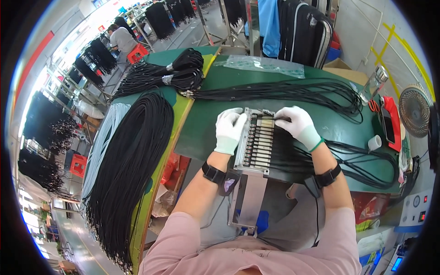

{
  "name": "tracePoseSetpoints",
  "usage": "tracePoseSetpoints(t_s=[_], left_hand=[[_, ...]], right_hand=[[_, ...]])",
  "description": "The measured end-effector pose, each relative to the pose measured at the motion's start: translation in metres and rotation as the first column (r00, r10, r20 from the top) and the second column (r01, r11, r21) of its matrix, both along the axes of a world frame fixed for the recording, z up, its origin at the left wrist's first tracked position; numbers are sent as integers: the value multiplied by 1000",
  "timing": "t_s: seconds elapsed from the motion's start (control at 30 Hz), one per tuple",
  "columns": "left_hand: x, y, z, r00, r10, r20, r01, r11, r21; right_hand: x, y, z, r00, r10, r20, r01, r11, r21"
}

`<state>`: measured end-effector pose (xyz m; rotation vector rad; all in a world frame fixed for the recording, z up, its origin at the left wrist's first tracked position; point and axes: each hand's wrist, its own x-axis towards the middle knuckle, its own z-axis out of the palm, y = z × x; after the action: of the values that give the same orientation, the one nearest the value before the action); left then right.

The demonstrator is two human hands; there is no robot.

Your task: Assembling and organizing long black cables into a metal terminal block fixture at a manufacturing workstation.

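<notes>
Cables [316, 91], black and thin, loop across the green table [206, 123] and run into the metal fixture [256, 142] at its near edge; the gloved left hand [229, 129] lies fingers together on the fixture's left rail, the gloved right hand [298, 124] pinching one cable end at its top slot

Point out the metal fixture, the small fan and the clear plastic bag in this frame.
Metal fixture [257, 145]: head view, on its middle slots, between the gloved hands.
Small fan [414, 110]: head view, on the centre of its round grille.
Clear plastic bag [266, 65]: head view, on its flat middle, at the table's far edge.
</notes>
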<state>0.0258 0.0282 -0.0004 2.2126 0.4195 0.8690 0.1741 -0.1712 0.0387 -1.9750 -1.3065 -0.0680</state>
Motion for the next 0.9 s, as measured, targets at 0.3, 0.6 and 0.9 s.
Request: tracePoseSetpoints(t_s=[0.3,0.6,0.9], left_hand=[[3,-1,-6,993,104,-64,-99,993,64],[2,-1,-5,988,52,-146,-59,998,-38],[5,-33,10,944,14,-329,159,856,492]], right_hand=[[5,2,-5,949,-37,313,80,989,-127],[-1,5,-9,940,-34,339,105,976,-193],[5,9,-12,910,-170,379,214,974,-75]])
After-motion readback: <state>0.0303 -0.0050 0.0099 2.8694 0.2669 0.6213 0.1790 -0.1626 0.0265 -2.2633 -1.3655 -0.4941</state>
